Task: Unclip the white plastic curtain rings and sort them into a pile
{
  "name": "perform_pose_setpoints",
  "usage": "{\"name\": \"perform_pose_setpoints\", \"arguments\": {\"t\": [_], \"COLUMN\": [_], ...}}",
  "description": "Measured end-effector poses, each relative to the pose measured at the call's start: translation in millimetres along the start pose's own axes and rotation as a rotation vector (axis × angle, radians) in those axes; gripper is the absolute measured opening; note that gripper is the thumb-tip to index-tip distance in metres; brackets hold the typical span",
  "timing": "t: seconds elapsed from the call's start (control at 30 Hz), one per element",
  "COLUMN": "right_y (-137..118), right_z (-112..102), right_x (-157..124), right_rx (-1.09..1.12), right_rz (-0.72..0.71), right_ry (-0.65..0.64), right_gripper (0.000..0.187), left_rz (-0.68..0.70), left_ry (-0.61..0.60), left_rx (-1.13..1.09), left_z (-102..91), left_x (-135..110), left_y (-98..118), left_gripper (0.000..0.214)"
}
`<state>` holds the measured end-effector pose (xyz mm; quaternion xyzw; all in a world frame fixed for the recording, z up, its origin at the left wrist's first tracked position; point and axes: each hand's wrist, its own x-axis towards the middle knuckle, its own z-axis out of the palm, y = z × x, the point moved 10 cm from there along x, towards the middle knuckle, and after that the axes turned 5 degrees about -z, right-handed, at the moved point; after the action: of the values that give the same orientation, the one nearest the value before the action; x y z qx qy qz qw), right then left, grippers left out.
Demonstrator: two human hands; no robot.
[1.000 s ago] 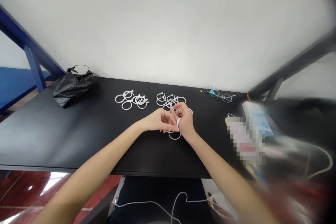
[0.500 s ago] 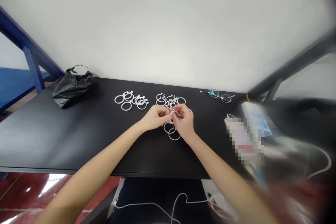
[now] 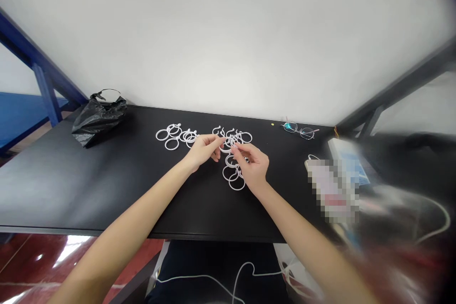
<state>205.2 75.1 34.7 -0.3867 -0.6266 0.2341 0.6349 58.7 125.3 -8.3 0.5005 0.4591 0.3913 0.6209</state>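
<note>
1. Evidently, a white ring (image 3: 224, 151) was the thing in hand: it spanned the small gap between the two hands, just above the desk (image 3: 117, 171), with other rings behind and below it.
2. The left hand (image 3: 205, 151) had thumb and forefinger drawn narrow, pinching what seemed to be the ring's near side; its other fingers were curled beneath.
3. The right hand (image 3: 253, 164) was pinched narrow too, fingertips at the ring's other side, though the exact contact was too small to make out.
4. Around them lay more of the same: a middle pile (image 3: 234, 139) just beyond the fingertips, a near cluster (image 3: 231, 179) beside the right wrist, and a left cluster (image 3: 181, 135) apart from these.
5. In handling, the ring looked likely to be very light, thin and smooth, probably springy plastic that would flex a little and might slip or snap if forced.
6. The best hold seemed to be a fingertip pinch on the plain band, clear of the small tabs, which looked the likeliest parts to catch on neighbouring rings.
</note>
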Motion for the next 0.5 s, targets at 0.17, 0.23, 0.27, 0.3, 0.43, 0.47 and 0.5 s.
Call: {"name": "perform_pose_setpoints", "arguments": {"t": [0.17,0.23,0.27,0.3,0.43,0.47,0.5], "right_y": [-1.1,-1.2,-0.4,1.2,9.3,10.4,10.9], "right_z": [4.5,8.3,10.1,11.8,16.1,17.5,19.2], "right_x": [0.0,-0.8,-1.5,-2.2,-5.1,-5.6,-5.9], "right_rx": [-0.007,0.009,0.018,0.029,0.117,0.135,0.144], "right_rz": [0.002,0.017,0.032,0.053,0.133,0.143,0.146], "right_ry": [-0.060,-0.091,-0.104,-0.113,-0.112,-0.117,-0.129], "right_gripper": [0.008,0.009,0.010,0.010,0.010,0.010,0.012], "left_rz": [0.140,0.217,0.256,0.291,0.344,0.338,0.331], "left_ry": [-0.015,-0.025,-0.023,-0.017,0.042,0.062,0.078], "left_rx": [0.101,0.166,0.206,0.243,0.297,0.293,0.288], "left_z": [16.4,21.3,22.5,22.8,17.5,15.3,13.7], "left_x": [-9.2,-14.3,-16.9,-19.2,-22.1,-21.3,-20.1], "left_y": [6.3,10.2,12.8,15.5,22.0,22.1,21.7], "left_gripper": [0.044,0.045,0.045,0.044,0.040,0.041,0.042]}}
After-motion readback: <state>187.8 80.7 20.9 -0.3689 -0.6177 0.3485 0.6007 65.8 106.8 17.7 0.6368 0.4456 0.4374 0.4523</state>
